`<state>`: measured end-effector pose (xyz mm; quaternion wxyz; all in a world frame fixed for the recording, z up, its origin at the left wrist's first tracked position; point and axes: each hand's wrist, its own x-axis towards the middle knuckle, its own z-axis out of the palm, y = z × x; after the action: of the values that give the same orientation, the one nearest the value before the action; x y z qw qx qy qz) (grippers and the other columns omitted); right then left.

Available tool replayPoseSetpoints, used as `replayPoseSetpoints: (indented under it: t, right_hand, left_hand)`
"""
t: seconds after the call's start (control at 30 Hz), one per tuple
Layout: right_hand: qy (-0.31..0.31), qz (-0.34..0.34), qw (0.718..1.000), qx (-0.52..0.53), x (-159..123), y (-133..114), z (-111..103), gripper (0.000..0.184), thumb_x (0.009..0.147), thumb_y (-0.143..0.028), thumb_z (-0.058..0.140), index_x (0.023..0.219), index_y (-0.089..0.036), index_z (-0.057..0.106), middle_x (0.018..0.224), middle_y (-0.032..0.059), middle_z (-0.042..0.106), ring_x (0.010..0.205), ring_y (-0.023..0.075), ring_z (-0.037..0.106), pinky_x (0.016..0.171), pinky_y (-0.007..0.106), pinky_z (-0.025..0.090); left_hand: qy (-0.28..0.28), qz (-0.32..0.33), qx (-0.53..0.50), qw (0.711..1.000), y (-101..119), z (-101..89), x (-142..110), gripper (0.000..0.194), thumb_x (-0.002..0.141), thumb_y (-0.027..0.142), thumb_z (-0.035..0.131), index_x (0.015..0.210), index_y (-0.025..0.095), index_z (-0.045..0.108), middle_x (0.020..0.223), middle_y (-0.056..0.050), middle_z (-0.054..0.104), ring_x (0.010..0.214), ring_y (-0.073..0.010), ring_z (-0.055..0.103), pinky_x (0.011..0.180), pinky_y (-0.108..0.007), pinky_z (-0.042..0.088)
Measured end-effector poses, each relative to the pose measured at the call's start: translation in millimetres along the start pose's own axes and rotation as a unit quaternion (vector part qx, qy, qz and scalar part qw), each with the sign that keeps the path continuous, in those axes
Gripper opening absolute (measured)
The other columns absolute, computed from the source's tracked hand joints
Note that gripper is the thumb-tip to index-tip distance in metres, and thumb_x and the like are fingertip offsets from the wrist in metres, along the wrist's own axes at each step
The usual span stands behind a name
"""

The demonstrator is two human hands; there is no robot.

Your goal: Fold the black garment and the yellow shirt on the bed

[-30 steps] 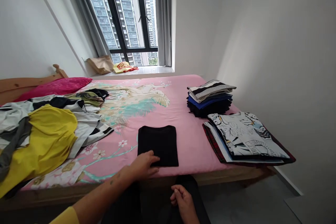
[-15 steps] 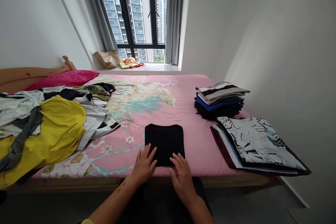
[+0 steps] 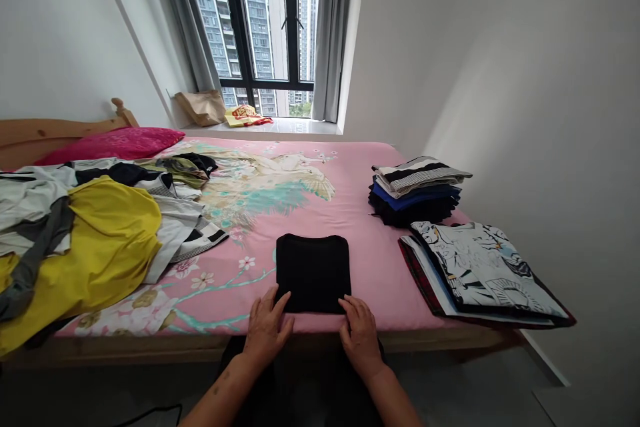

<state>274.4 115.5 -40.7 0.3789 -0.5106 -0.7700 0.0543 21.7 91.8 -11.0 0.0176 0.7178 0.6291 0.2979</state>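
A folded black garment (image 3: 313, 272) lies flat near the front edge of the pink bed sheet (image 3: 300, 207). My left hand (image 3: 267, 325) rests at its near left corner, fingers stretched out and touching the cloth. At the near right corner my right hand (image 3: 359, 333) lies with its fingers flat against the garment's edge. Neither hand has lifted the garment.
A heap of unfolded clothes, with a yellow garment (image 3: 90, 247) on top, covers the bed's left side. Two folded stacks stand at the right: a striped-topped stack (image 3: 415, 188) and a printed-topped stack (image 3: 483, 270). A magenta pillow (image 3: 107, 145) lies by the wooden headboard.
My right hand came up from below the bed edge to the garment. Both hands then slid back from on top of it to its near corners.
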Motion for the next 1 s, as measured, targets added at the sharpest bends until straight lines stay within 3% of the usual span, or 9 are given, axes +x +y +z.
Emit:
replayPoseSetpoints:
  t: [0.1, 0.17, 0.27, 0.37, 0.5, 0.63, 0.73, 0.87, 1.0]
  right_hand:
    - [0.018, 0.002, 0.999, -0.034, 8.6, 2.5, 4.0, 0.046, 0.074, -0.008, 0.047, 0.118, -0.021, 0.055, 0.118, 0.0082, 0.056, 0.113, 0.0230, 0.048, 0.094, 0.043, 0.041]
    - [0.028, 0.001, 0.999, -0.045, 12.5, 4.1, 5.3, 0.042, 0.074, -0.008, 0.048, 0.114, -0.021, 0.057, 0.113, 0.0083, 0.057, 0.109, 0.0232, 0.049, 0.091, 0.042, 0.042]
    - [0.035, -0.007, 0.999, -0.036, 18.1, 3.5, 2.0, 0.036, 0.076, -0.007, 0.047, 0.107, -0.021, 0.060, 0.107, 0.0076, 0.058, 0.104, 0.0222, 0.051, 0.087, 0.041, 0.043]
    - [0.044, -0.018, 0.999, -0.004, 23.1, -5.9, -9.1, 0.030, 0.078, -0.008, 0.046, 0.100, -0.021, 0.061, 0.100, 0.0066, 0.058, 0.099, 0.0211, 0.050, 0.087, 0.041, 0.043]
    - [0.043, -0.029, 0.998, 0.039, 14.7, -31.1, -30.8, 0.028, 0.078, -0.009, 0.047, 0.099, -0.022, 0.062, 0.102, 0.0063, 0.057, 0.104, 0.0218, 0.048, 0.094, 0.043, 0.040]
    - [0.000, 0.004, 0.994, 0.108, -18.8, -53.8, -44.8, 0.029, 0.079, -0.015, 0.052, 0.103, -0.027, 0.063, 0.113, 0.0060, 0.055, 0.113, 0.0243, 0.046, 0.099, 0.046, 0.037]
    - [0.001, 0.147, 0.960, 0.239, -45.9, -61.9, -44.8, 0.025, 0.084, -0.036, 0.053, 0.105, -0.027, 0.062, 0.116, 0.0084, 0.055, 0.113, 0.0267, 0.048, 0.098, 0.046, 0.038]
    - [-0.033, 0.422, 0.763, 0.488, -56.7, -69.1, -42.4, 0.053, 0.088, -0.062, 0.029, 0.105, -0.022, 0.059, 0.105, 0.0116, 0.062, 0.100, 0.0258, 0.058, 0.085, 0.043, 0.047]
    - [-0.120, 0.440, 0.597, 0.660, -39.2, -79.7, -48.0, 0.068, 0.086, -0.068, 0.019, 0.124, -0.021, 0.052, 0.117, 0.0124, 0.061, 0.105, 0.0270, 0.058, 0.079, 0.044, 0.049]
  left_hand:
    - [0.030, -0.092, -0.158, 0.983, 26.4, 3.0, -5.7, 0.036, 0.076, 0.033, 0.058, 0.109, 0.019, 0.062, 0.118, -0.013, 0.059, 0.114, -0.0283, 0.052, 0.099, -0.046, 0.037]
    - [-0.027, -0.203, -0.311, 0.928, 48.0, 8.8, -12.0, 0.030, 0.075, 0.040, 0.061, 0.095, 0.018, 0.063, 0.096, -0.010, 0.065, 0.095, -0.0251, 0.060, 0.086, -0.040, 0.046]
    - [-0.137, -0.383, -0.519, 0.752, 76.5, 19.7, -15.1, 0.039, 0.070, 0.048, 0.066, 0.091, 0.016, 0.060, 0.081, -0.006, 0.065, 0.071, -0.0189, 0.063, 0.064, -0.031, 0.049]
    - [-0.136, -0.451, -0.663, 0.582, 93.2, 22.9, -6.2, 0.041, 0.072, 0.046, 0.067, 0.098, 0.015, 0.058, 0.088, -0.008, 0.067, 0.075, -0.0174, 0.066, 0.068, -0.029, 0.050]
    - [-0.058, -0.454, -0.770, 0.445, 98.3, 13.1, 7.1, 0.032, 0.081, 0.034, 0.062, 0.105, 0.014, 0.058, 0.100, -0.011, 0.069, 0.093, -0.0219, 0.066, 0.084, -0.034, 0.052]
    - [0.000, -0.478, -0.779, 0.407, 94.9, 3.1, 6.5, 0.038, 0.079, 0.022, 0.063, 0.115, 0.013, 0.056, 0.106, -0.012, 0.069, 0.100, -0.0267, 0.065, 0.086, -0.041, 0.054]
    - [0.024, -0.527, -0.747, 0.403, 93.8, -5.4, 3.2, 0.039, 0.077, 0.013, 0.063, 0.115, 0.010, 0.056, 0.101, -0.013, 0.070, 0.098, -0.0279, 0.066, 0.084, -0.041, 0.056]
    - [0.039, -0.548, -0.727, 0.412, 98.3, -18.9, -1.8, 0.043, 0.076, 0.011, 0.063, 0.118, 0.010, 0.054, 0.100, -0.013, 0.071, 0.098, -0.0284, 0.066, 0.084, -0.043, 0.056]
    - [0.009, -0.537, -0.727, 0.428, 103.8, -24.6, -19.2, 0.044, 0.077, 0.013, 0.064, 0.119, 0.010, 0.055, 0.109, -0.014, 0.068, 0.104, -0.0294, 0.062, 0.089, -0.043, 0.054]
